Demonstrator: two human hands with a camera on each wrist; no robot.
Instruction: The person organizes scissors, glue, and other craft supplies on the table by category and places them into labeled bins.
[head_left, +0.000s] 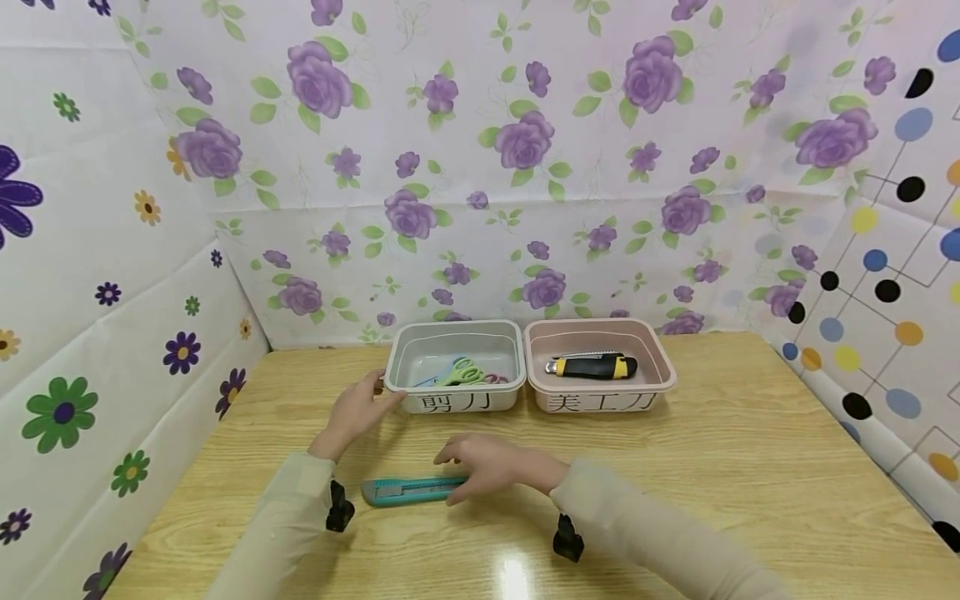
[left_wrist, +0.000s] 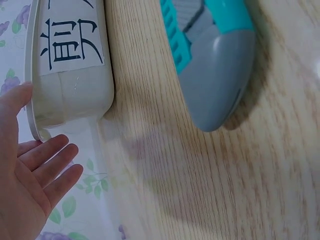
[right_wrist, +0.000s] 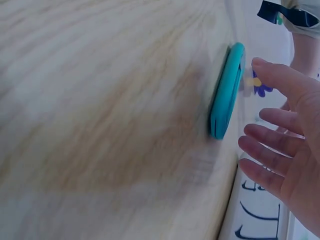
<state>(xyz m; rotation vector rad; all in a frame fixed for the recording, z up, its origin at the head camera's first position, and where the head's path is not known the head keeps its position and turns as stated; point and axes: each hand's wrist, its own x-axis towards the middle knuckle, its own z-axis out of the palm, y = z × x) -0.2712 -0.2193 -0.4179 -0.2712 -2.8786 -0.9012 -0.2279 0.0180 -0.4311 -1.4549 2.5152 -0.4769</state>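
A teal and grey utility knife lies on the wooden table. Just above its right end hovers my right hand, fingers spread and holding nothing; the right wrist view shows the teal knife apart from the fingers. At the left front corner of the grey-white bin, my left hand touches the rim with thumb and fingers loosely extended. Inside that bin lie green-handled scissors and other scissors, partly hidden by the front wall. The bin's label carries black characters.
Beside the grey-white bin stands a pink bin, also labelled, holding a black and yellow utility knife and another blade partly behind it. Flowered cloth rises behind the table, with patterned cloth at both sides.
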